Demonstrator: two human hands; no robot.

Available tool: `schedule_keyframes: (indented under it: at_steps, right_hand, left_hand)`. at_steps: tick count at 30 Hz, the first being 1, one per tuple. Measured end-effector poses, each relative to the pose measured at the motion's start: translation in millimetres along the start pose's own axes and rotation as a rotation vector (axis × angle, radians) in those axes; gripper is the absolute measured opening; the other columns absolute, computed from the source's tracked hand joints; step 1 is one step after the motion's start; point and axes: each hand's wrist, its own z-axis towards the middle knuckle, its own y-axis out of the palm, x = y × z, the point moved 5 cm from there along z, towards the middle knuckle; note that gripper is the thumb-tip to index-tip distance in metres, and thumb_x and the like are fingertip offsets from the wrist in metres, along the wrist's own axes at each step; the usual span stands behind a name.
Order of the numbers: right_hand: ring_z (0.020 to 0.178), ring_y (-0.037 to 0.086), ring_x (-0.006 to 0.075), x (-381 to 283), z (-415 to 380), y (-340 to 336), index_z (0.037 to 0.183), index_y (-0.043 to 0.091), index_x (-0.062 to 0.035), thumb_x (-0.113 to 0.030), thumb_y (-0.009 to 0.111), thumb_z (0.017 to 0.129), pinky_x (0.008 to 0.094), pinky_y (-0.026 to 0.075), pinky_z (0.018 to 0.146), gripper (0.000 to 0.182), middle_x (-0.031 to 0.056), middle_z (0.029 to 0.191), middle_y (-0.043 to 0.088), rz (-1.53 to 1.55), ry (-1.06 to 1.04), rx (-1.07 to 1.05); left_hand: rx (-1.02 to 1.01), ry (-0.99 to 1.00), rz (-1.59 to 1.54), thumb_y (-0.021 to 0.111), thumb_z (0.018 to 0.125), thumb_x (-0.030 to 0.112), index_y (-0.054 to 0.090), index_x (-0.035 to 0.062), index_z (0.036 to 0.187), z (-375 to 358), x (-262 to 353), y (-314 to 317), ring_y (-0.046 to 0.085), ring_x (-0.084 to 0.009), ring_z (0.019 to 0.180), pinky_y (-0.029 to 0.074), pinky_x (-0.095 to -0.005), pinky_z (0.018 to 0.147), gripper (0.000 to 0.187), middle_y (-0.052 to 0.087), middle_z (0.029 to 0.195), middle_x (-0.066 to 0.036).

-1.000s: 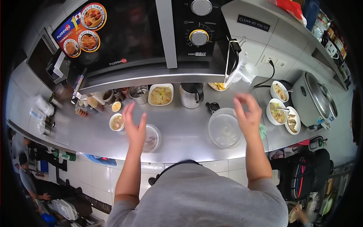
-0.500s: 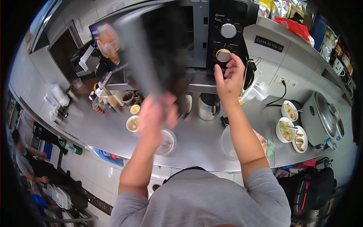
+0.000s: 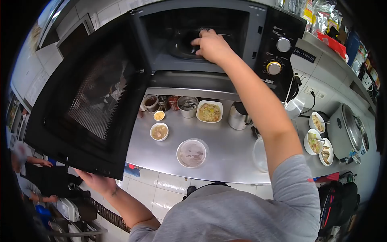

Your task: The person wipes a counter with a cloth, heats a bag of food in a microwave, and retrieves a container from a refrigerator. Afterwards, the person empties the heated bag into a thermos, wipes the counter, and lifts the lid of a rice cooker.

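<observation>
The black microwave [image 3: 278, 24] stands with its door [image 3: 96, 92] swung out to the left. My left hand [image 3: 98, 183] is closed on the door's lower outer edge, its fingertips partly hidden behind the door. Inside the cavity, my right hand [image 3: 213, 46] reaches over the round glass turntable [image 3: 181, 50]. Its fingers are spread and bent downward, and I see no dish between them. Below, on the steel counter, sits a round clear plastic tub [image 3: 192, 153] with a little residue inside.
On the counter [image 3: 225, 157] are a square bowl of food [image 3: 209, 111], a soup bowl [image 3: 159, 132], a small yellow-filled cup [image 3: 159, 115] and a steel jug [image 3: 239, 117]. Several food bowls [image 3: 314, 141] stand beside a rice cooker [image 3: 346, 129] at right. Another person [image 3: 40, 173] is at far left.
The microwave door has swung wide open to the left. My left hand has moved down to its lower edge; my right hand has gone from the timer knob into the cavity.
</observation>
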Motion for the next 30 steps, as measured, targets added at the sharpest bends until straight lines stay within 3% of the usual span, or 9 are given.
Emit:
schedule_keyframes:
  at_steps: [5, 8, 10, 14, 19, 21, 23, 27, 30]
  right_hand:
    - [0.071, 0.060, 0.0271, 27, 39, 16, 0.070, 0.059, -0.0032, -0.019, 0.073, 0.070, 0.0368, 0.045, 0.064, 0.022, 0.0123, 0.069, 0.060, 0.276, 0.141, -0.142]
    - [0.080, 0.062, 0.0263, 49, 49, 8, 0.082, 0.066, -0.0045, -0.049, 0.070, 0.072, 0.0340, 0.047, 0.075, 0.046, 0.0131, 0.081, 0.065, 0.410, 0.380, -0.200]
    - [0.109, 0.056, 0.0295, 77, 62, 24, 0.111, 0.062, -0.0037, -0.064, 0.061, 0.073, 0.0354, 0.043, 0.093, 0.071, 0.0186, 0.111, 0.061, 0.411, 0.518, -0.127]
    - [0.117, 0.050, 0.0329, 87, 69, 68, 0.111, 0.061, -0.0007, -0.052, 0.065, 0.078, 0.0425, 0.041, 0.097, 0.061, 0.0174, 0.124, 0.055, -0.131, 0.497, -0.519]
    - [0.103, 0.058, 0.0341, 65, 96, 30, 0.109, 0.061, 0.0005, -0.030, 0.055, 0.089, 0.0412, 0.044, 0.089, 0.037, 0.0208, 0.109, 0.061, -0.180, 0.565, -0.324]
    - [0.091, 0.060, 0.0298, 66, 93, 25, 0.108, 0.059, 0.0005, -0.024, 0.051, 0.091, 0.0409, 0.047, 0.083, 0.031, 0.0152, 0.101, 0.063, 0.277, 0.678, 0.255]
    - [0.072, 0.056, 0.0213, 77, 78, 26, 0.099, 0.055, 0.0004, -0.009, 0.044, 0.092, 0.0366, 0.049, 0.072, 0.016, 0.0096, 0.090, 0.059, 1.136, 0.780, 0.628]
    - [0.068, 0.052, 0.0203, 58, 48, 21, 0.087, 0.052, 0.0005, 0.006, 0.042, 0.088, 0.0307, 0.048, 0.066, 0.011, 0.0118, 0.082, 0.055, 1.873, 0.799, 0.919]
    - [0.070, 0.054, 0.0191, 12, 33, -2, 0.086, 0.052, -0.0015, -0.005, 0.047, 0.093, 0.0303, 0.048, 0.069, 0.009, 0.0072, 0.078, 0.054, 2.079, 0.687, 0.913]
  left_hand:
    - [0.010, -0.097, 0.117, 0.038, 0.096, 0.035, 0.040, -0.0005, 0.132, 24, -19, -50, 0.048, -0.0287, 0.119, 0.042, -0.0400, 0.099, 0.051, 0.043, 0.135, -0.015]
    - [0.055, -0.226, 0.140, 0.042, 0.095, 0.030, 0.048, 0.0013, 0.124, 33, -44, -93, 0.054, -0.0251, 0.107, 0.046, -0.0398, 0.090, 0.041, 0.054, 0.121, -0.013]
    - [0.019, -0.285, 0.148, 0.045, 0.094, 0.028, 0.049, 0.0015, 0.121, 41, -64, -94, 0.053, -0.0231, 0.101, 0.045, -0.0376, 0.086, 0.039, 0.054, 0.114, -0.012]
    - [-0.213, -0.413, 0.189, 0.049, 0.091, 0.025, 0.052, 0.0019, 0.114, 38, -98, -70, 0.053, -0.0193, 0.089, 0.045, -0.0330, 0.077, 0.033, 0.055, 0.101, -0.009]
    - [-0.611, -0.510, 0.283, 0.055, 0.088, 0.021, 0.056, 0.0025, 0.106, 21, -127, -38, 0.052, -0.0144, 0.074, 0.044, -0.0274, 0.066, 0.026, 0.056, 0.084, -0.006]
    - [-0.669, -0.528, 0.297, 0.056, 0.088, 0.020, 0.057, 0.0025, 0.105, 22, -128, -32, 0.053, -0.0135, 0.072, 0.044, -0.0262, 0.065, 0.025, 0.056, 0.082, -0.005]
    - [-0.717, -0.605, 0.286, 0.055, 0.089, 0.021, 0.055, 0.0025, 0.106, 24, -140, -41, 0.053, -0.0134, 0.074, 0.044, -0.0262, 0.065, 0.025, 0.056, 0.082, -0.005]
    - [-0.722, -0.770, 0.261, 0.052, 0.091, 0.021, 0.052, 0.0030, 0.107, 13, -174, -50, 0.053, -0.0129, 0.074, 0.043, -0.0262, 0.066, 0.024, 0.056, 0.081, -0.005]
    - [-0.747, -0.877, 0.344, 0.052, 0.091, 0.020, 0.053, 0.0023, 0.106, -6, -200, -38, 0.053, -0.0117, 0.077, 0.043, -0.0259, 0.067, 0.023, 0.057, 0.086, -0.005]
